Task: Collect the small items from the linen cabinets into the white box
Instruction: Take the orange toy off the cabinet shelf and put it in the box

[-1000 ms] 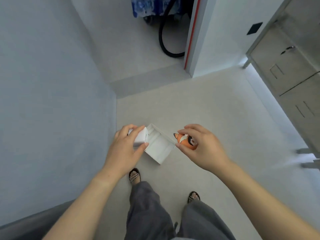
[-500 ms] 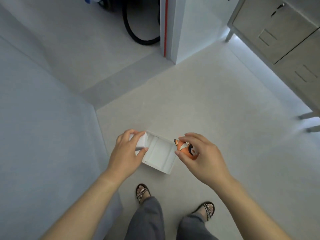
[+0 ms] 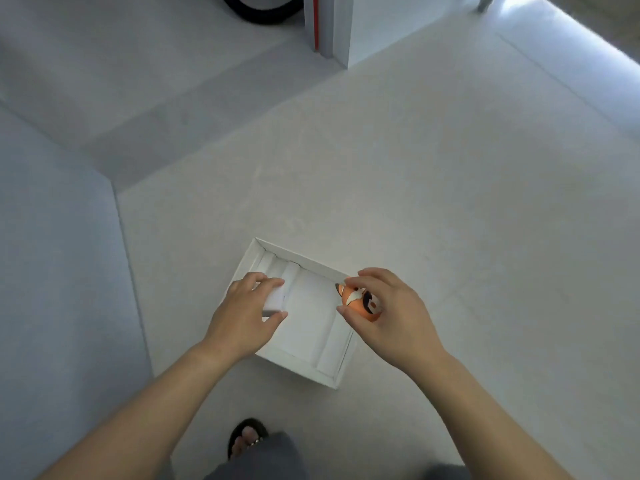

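**White open-topped cardboard box** [image 3: 302,255], with ridged white inner dividers: it lies beneath and between my two grips. I cannot tell whether it rests on the floor or hangs from my left grip.

**Small orange rounded fox-face figure** [image 3: 360,302]: my right hand [image 3: 393,318] holds it in a pinching grip, thumb under it and fingers curled over its top. The figure hangs at the box wall nearest this grip, level with the rim and not yet inside.

**Small white block-shaped piece** [image 3: 275,300]: my left hand [image 3: 242,318] clamps it between thumb and fingers, over the opposite side of the box. I cannot tell whether it is a loose item or part of the box insert.

**Step in hand (judged):** place the figure in the box.
- Carry my right grip inward, toward my left grip, until the figure is well past the rim.
- Lower it close to the wide middle compartment before spreading the fingers. A rounded body would probably roll or bounce if released high.
- Keep my left grip firm and level so the box neither tilts nor slides.

**Surroundings:**
- The pale grey floor [image 3: 450,202] extends all round.
- A sandalled foot [image 3: 246,439] stands nearer to me than both grips.
- A black hose [image 3: 258,13] and a white post with a red strip [image 3: 341,26] lie far beyond the grips.
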`<state>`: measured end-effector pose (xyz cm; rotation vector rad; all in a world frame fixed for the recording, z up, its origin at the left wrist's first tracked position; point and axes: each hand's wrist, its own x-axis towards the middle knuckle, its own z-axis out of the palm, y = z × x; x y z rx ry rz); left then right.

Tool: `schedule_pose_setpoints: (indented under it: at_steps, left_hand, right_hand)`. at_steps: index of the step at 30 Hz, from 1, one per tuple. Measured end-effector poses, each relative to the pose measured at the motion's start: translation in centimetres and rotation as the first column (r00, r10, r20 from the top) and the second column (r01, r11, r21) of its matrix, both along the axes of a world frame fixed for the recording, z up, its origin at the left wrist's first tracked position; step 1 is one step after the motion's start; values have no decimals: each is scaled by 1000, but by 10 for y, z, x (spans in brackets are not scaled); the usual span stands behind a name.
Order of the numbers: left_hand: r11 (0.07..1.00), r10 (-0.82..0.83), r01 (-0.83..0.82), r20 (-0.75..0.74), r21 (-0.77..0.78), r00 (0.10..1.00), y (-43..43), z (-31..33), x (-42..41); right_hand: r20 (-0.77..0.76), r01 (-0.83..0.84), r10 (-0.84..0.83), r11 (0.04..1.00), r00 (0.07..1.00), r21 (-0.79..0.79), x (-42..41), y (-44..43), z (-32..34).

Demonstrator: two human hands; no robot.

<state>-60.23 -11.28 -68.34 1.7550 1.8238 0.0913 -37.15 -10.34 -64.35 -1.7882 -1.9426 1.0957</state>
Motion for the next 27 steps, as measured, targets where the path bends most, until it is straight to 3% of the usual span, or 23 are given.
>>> schedule_pose_setpoints:
  at_steps: [6,11,15,20,24,27]
  left_hand:
    - [978,-197,201,-84,51,977,12,-145,-8]
    - [928,-367,373,-136,18,920,14,-217,-3]
    - [946,-321,325,-85,26,943,6,-232,2]
    - [952,-296,303,-129,37,946,9,-240,2]
    - [946,-191,209,-96,247,977,4,-215,-13]
    - [878,-64,100,-91,468,994,2,-191,-39]
  right_hand:
    - [-27,58,-54,987,998,152,-4,21,-128]
    - [-57,85,-73,962,996,260,-1,21,-166]
    - [-56,100,-89,961,994,258,7,1,-158]
    - [-72,131,-116,955,991,267,13,-14,-158]
    - [-78,125,-108,952,991,281,6,-17,-162]
    - [-74,91,-74,959,995,267,-5,-20,-163]
